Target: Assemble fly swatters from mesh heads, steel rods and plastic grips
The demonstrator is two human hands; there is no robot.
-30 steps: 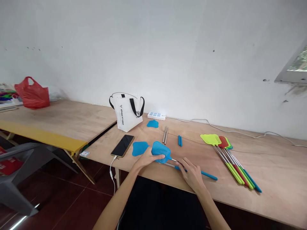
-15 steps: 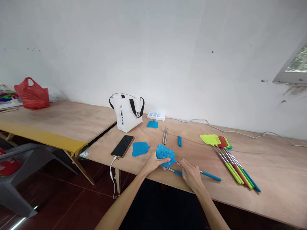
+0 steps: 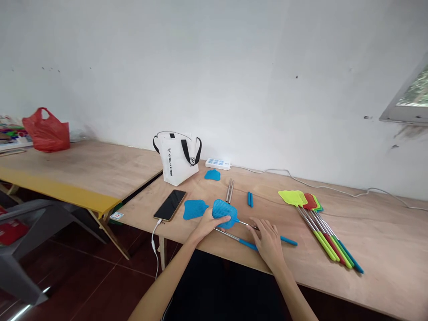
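By the front edge of the pale plywood bench (image 3: 388, 240), a two-handed hold

The left hand (image 3: 210, 222) pinches the mesh head of a blue plastic flyswatter with a silver metal shaft (image 3: 223, 208); the right hand (image 3: 270, 240) closes on the shaft. An uneven pull or twist could bend or part the narrow neck. Just beneath, a second silver rod with a blue grip (image 3: 248, 244) lies so near the front edge that a forearm's brush could roll it off. The white charging cable (image 3: 153, 245), hanging over that edge, could snag and drag the black phone (image 3: 170, 205).

Against the bench's back edge rises a marked white wall (image 3: 254, 89). A white bag with black straps (image 3: 177, 162) stands towards the back left; a fan of yellow-green, red, green and blue swatters (image 3: 292, 197) lies rightward.
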